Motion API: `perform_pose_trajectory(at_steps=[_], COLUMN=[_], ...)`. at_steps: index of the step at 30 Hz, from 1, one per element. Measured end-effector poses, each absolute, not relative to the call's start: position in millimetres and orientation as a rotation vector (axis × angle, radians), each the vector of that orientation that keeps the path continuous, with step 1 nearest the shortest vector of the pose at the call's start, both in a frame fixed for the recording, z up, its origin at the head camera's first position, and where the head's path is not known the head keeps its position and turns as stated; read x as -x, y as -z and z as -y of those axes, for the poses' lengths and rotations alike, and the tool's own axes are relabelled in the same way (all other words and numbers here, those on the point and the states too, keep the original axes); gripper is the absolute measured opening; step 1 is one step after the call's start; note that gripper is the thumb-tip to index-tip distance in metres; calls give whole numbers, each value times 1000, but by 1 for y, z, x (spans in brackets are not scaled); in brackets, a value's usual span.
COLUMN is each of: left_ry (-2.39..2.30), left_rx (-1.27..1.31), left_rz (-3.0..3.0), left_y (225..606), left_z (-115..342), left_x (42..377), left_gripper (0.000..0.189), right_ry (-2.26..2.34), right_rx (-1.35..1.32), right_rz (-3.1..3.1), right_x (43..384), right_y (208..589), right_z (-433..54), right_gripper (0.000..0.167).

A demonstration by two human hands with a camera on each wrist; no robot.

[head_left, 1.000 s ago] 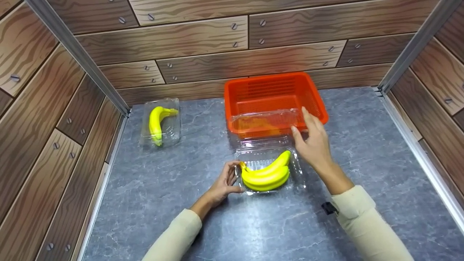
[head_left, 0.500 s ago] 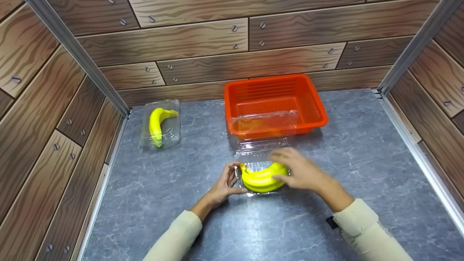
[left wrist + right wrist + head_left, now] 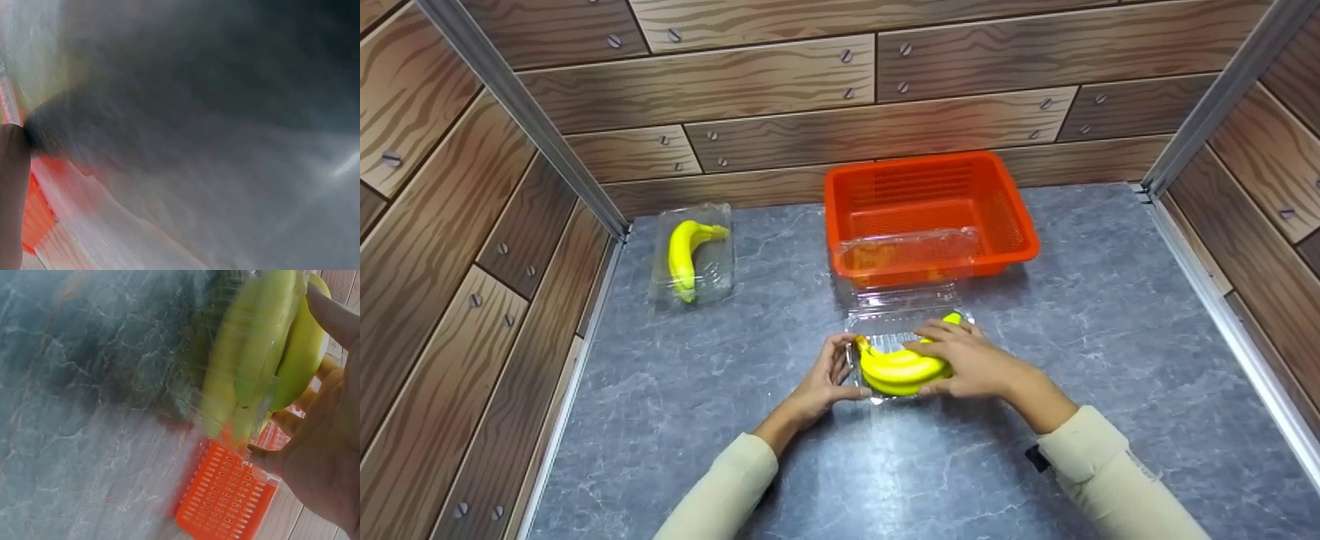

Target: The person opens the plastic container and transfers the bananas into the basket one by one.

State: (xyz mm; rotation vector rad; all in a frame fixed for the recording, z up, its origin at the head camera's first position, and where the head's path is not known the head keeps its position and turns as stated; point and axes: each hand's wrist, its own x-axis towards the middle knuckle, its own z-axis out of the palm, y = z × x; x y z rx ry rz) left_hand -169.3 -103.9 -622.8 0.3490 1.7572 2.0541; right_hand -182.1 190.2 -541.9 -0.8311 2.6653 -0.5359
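Observation:
A clear plastic clamshell container point(image 3: 885, 322) stands in front of the basket, its lid point(image 3: 915, 251) raised and leaning back toward it. Inside lies a small bunch of yellow bananas point(image 3: 896, 369), stem end to the left. My left hand point(image 3: 814, 386) holds the container's left side, thumb at the front corner and fingers at the side wall. Over the right part of the bananas, my right hand point(image 3: 971, 364) grips them, with fingers on top and thumb at the front. The right wrist view shows the bananas point(image 3: 247, 354) through the clear wall. The left wrist view is mostly blurred.
An orange-red plastic basket point(image 3: 1020, 217) stands at the back wall, with something yellowish seen through the lid. At the back left, another clear container point(image 3: 720, 277) holds a single banana point(image 3: 682, 259). Wood-patterned walls enclose the grey marbled tabletop point(image 3: 660, 420).
My right hand has come down from beside the raised lid onto the right end of the bananas. My left hand has stayed at the container's side.

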Motion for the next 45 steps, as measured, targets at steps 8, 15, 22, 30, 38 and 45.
perform_pose_trajectory(at_steps=[8,15,22,30,38,45], left_ry=[-2035,-2049,-2041,-2041,-2044,-2026], left_rx=[-344,-351,-317,-307,-298,-332], left_rz=[-1760,-1759,-1777,-1790,-1794,-1795], left_y=[621,620,621,623,622,623], left_z=[101,102,101,101,102,102], left_x=[171,171,170,169,170,172], left_gripper=[93,93,92,91,89,92], right_ry=[565,667,701,740,791,795], right_rx=[854,839,821,830,876,924], right_rz=[-2678,-2664,-2649,-2638,-2647,-2676], right_x=[187,189,188,188,186,186], right_y=[546,547,550,553,553,553], right_z=[-186,-181,-182,-181,-180,-181], right_gripper=[70,70,71,71,66,62])
